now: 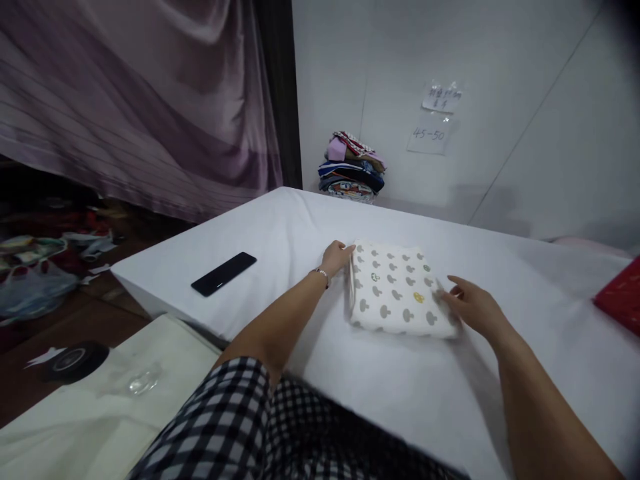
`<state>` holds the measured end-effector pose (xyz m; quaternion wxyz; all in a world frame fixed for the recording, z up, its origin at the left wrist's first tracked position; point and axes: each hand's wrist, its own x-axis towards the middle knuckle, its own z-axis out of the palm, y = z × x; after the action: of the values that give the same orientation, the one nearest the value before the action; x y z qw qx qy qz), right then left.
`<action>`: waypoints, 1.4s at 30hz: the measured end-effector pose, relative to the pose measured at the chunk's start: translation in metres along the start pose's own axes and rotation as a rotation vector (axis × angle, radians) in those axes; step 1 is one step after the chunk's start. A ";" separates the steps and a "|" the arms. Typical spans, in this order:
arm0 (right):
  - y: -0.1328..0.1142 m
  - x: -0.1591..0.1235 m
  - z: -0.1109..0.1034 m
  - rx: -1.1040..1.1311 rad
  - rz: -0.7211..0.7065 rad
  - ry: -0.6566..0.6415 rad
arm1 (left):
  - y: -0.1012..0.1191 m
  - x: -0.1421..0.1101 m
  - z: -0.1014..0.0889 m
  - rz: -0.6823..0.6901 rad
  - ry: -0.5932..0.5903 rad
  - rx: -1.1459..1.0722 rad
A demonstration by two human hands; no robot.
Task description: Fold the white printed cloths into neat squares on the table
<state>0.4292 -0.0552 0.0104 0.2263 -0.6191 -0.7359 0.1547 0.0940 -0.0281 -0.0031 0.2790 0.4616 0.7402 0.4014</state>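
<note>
A folded white cloth with grey mushroom prints (397, 287) lies on the white table (380, 380) in front of me. My left hand (337, 257) rests at the cloth's far left corner, fingers curled against its edge. Beside the cloth's right edge, my right hand (470, 303) has its fingers stretched out, touching the fabric. Neither hand lifts the cloth.
A black phone (223, 273) lies on the table's left part. A stack of folded clothes (353, 167) sits at the far wall under two paper notes (434, 120). A red item (623, 297) shows at the right edge. Bags and clutter lie on the floor at left.
</note>
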 end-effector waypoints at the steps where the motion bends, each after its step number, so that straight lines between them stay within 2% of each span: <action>1: -0.006 -0.002 0.001 0.021 -0.048 0.073 | -0.001 -0.009 -0.004 0.007 -0.017 -0.013; 3: -0.022 -0.009 0.005 0.126 -0.153 0.147 | 0.000 -0.030 -0.012 0.030 -0.094 -0.059; 4: -0.030 -0.014 0.009 0.185 -0.203 0.139 | 0.000 -0.041 -0.016 0.032 -0.150 -0.085; 9: -0.070 -0.032 0.033 0.308 -0.368 -0.085 | -0.008 -0.081 -0.033 0.027 -0.382 -0.185; 15: -0.114 -0.031 0.049 0.200 -0.444 -0.239 | -0.025 -0.092 -0.034 -0.028 -0.536 -0.284; 20: -0.144 -0.021 0.059 0.062 -0.383 -0.274 | -0.026 -0.092 -0.033 0.004 -0.592 -0.290; 24: -0.155 -0.014 0.070 -0.101 -0.312 -0.274 | -0.028 -0.092 -0.031 0.020 -0.616 -0.299; 26: -0.157 -0.012 0.074 -0.111 -0.301 -0.281 | -0.029 -0.091 -0.029 0.005 -0.604 -0.304; 30: -0.155 -0.010 0.076 0.025 -0.252 -0.302 | -0.027 -0.090 -0.024 -0.043 -0.526 -0.358; 33: -0.153 -0.012 0.079 0.139 -0.219 -0.272 | -0.025 -0.090 -0.022 -0.058 -0.466 -0.422; 42: -0.142 -0.015 0.087 0.382 -0.163 -0.236 | -0.029 -0.088 -0.015 -0.017 -0.452 -0.416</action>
<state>0.2661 -0.0921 0.0068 0.2634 -0.4813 -0.7622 0.3435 0.1057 -0.1201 -0.0161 0.5284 0.4661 0.5653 0.4289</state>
